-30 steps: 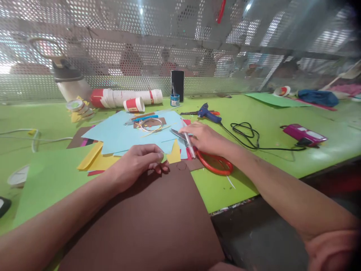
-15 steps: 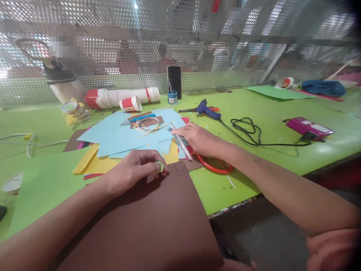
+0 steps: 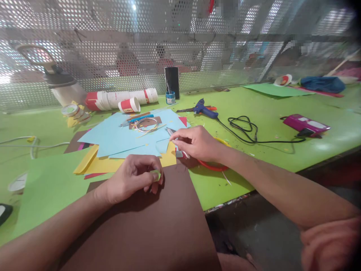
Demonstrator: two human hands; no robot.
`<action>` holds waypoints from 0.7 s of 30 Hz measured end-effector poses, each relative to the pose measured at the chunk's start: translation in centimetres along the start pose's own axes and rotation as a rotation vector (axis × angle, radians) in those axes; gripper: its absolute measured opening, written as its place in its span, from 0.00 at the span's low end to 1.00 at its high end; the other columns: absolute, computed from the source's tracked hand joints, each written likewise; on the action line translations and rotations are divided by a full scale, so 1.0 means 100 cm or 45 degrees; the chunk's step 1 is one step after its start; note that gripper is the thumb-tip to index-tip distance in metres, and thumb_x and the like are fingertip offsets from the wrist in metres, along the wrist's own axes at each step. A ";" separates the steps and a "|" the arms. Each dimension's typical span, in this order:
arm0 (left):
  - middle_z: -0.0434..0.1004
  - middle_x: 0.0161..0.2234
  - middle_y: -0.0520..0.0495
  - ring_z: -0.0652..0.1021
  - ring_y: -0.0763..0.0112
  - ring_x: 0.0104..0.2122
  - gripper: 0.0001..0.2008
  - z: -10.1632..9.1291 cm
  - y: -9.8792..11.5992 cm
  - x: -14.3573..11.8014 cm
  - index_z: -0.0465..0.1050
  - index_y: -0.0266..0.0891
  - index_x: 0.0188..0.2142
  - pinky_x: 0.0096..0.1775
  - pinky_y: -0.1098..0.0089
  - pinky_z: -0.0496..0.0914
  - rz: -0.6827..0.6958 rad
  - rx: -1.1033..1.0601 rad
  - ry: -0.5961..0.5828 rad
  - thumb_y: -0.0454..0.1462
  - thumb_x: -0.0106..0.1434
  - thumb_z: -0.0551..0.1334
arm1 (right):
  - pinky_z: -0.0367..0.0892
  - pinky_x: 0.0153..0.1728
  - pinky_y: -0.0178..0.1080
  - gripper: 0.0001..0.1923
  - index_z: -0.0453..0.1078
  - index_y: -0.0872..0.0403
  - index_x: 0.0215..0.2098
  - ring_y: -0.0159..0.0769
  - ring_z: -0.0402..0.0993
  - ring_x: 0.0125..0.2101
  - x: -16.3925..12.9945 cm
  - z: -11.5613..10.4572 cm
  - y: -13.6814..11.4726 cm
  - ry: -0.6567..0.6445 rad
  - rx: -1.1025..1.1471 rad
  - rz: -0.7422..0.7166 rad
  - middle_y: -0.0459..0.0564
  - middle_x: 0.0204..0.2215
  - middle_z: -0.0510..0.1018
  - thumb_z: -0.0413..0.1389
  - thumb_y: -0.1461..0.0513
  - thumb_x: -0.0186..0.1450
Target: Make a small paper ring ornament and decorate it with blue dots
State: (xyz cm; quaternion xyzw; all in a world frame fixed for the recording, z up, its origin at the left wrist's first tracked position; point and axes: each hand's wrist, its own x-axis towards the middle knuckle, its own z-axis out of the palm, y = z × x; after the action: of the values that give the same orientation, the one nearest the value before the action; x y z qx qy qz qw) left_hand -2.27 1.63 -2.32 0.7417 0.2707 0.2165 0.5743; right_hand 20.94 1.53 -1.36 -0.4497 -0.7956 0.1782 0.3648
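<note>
Here, above the large brown paper sheet, the left hand pinches a small light-green paper piece, while beyond that sheet's far right corner the right hand, its grip impossible to tell, partly covers a slim silvery pen.

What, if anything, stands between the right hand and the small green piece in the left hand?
Curled fingers of the left hand partly screen the green piece. Otherwise nothing visible stands between it and the right hand; yellow paper and a brown sheet lie below.
</note>
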 end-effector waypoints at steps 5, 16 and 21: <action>0.76 0.22 0.48 0.72 0.75 0.19 0.07 0.001 0.000 -0.002 0.73 0.36 0.26 0.22 0.75 0.65 -0.024 0.004 -0.007 0.34 0.60 0.60 | 0.64 0.22 0.31 0.10 0.76 0.62 0.38 0.27 0.72 0.16 0.005 -0.005 0.006 0.039 0.097 0.141 0.43 0.17 0.76 0.53 0.66 0.65; 0.77 0.26 0.47 0.74 0.74 0.23 0.06 0.000 0.000 -0.001 0.73 0.36 0.28 0.25 0.75 0.66 -0.055 0.011 -0.112 0.32 0.60 0.59 | 0.66 0.19 0.31 0.09 0.75 0.59 0.36 0.27 0.71 0.14 0.005 0.001 0.010 0.032 0.203 0.292 0.42 0.15 0.75 0.52 0.64 0.66; 0.78 0.27 0.44 0.75 0.71 0.24 0.06 -0.001 0.007 0.002 0.74 0.34 0.29 0.26 0.72 0.68 -0.179 -0.120 -0.097 0.35 0.61 0.61 | 0.64 0.20 0.32 0.11 0.75 0.61 0.39 0.27 0.69 0.15 0.000 0.002 0.005 0.044 0.151 0.260 0.44 0.18 0.76 0.52 0.63 0.67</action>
State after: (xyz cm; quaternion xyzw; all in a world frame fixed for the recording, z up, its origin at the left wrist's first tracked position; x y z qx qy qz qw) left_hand -2.12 1.69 -1.63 0.7007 0.2895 0.1598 0.6321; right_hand 21.07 1.86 -1.82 -0.5090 -0.7272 0.2534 0.3846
